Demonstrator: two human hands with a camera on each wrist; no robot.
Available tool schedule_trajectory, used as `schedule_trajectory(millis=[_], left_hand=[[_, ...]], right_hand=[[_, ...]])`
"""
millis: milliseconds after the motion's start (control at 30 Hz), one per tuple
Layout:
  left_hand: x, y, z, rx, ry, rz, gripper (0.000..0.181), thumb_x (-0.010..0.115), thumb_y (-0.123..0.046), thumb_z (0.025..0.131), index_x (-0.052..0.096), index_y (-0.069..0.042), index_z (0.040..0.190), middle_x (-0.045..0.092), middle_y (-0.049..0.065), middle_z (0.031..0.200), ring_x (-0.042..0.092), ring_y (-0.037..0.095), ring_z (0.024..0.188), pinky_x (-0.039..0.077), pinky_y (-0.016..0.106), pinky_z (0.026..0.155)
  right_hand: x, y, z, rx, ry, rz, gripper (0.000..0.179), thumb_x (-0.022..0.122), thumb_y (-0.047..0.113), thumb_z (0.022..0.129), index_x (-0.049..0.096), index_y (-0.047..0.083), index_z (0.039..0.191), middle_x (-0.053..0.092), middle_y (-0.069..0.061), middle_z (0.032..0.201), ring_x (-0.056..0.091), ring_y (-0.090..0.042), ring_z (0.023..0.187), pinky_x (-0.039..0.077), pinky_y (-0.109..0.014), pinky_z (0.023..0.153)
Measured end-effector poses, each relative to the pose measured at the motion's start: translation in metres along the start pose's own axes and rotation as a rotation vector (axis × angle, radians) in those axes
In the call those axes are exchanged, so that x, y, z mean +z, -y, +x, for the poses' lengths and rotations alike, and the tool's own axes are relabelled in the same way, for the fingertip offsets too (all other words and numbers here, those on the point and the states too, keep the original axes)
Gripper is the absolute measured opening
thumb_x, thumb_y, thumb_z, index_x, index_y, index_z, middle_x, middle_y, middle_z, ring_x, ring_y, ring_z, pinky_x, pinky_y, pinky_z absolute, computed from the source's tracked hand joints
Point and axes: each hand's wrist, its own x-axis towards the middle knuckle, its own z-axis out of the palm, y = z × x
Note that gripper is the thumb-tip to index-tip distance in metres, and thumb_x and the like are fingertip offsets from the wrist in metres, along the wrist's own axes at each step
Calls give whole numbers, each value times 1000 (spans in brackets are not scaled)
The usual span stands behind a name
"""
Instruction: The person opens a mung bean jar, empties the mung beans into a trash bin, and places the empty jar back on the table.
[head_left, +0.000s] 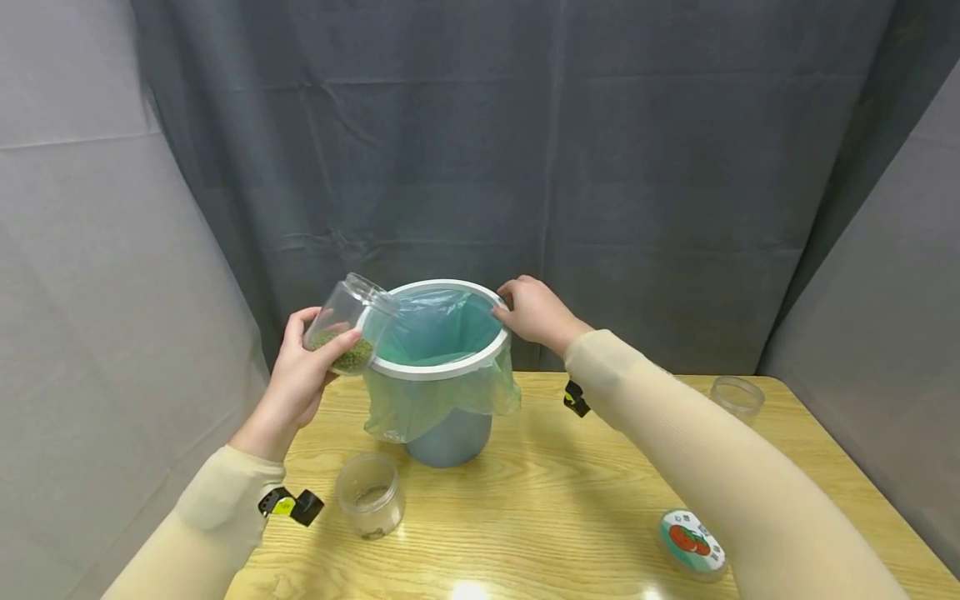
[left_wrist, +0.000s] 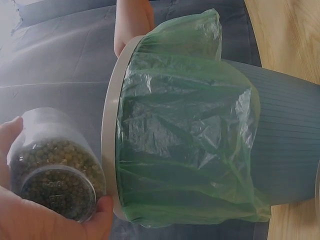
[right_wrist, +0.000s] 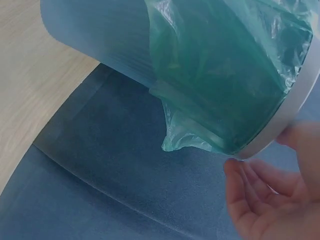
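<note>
Left hand: fingers clamped round tilted bean jar
Right hand: fingers pinch bin rim, likely steadying it
Liner: cuffed, presumably against slipping

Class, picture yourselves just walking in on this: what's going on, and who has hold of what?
A person's left hand holds a clear jar tilted, its mouth toward a bin with a green liner. The right hand grips the bin's rim. Green grains lie at the jar's bottom end; none show falling. A clear tub stands on the table nearby.
</note>
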Motion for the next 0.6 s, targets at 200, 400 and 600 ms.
schedule_trajectory(millis=[200,400,600], left_hand=[[0,0,1,-1,5,20,57,67,-20,100,27,-18,141,48,4,136,61,6,104,54,21,82],[1,-2,2,-10,23,39,63,66,-22,100,23,-14,145,47,7,137,60,5,103,53,21,81],[0,-3,4,-22,10,67,70,68,-25,100,19,-12,149,43,15,146,59,5,104,53,20,82]], right_hand=[[3,2,2,-5,-1,-52,38,64,20,100,67,-8,125,68,-23,119,63,-35,111,51,-45,101],[5,0,3,-1,-8,-91,38,61,18,100,67,-9,125,69,-24,121,63,-37,115,50,-45,104],[1,-1,4,2,28,-41,36,62,16,99,69,-8,123,73,-22,117,67,-33,106,53,-44,99]])
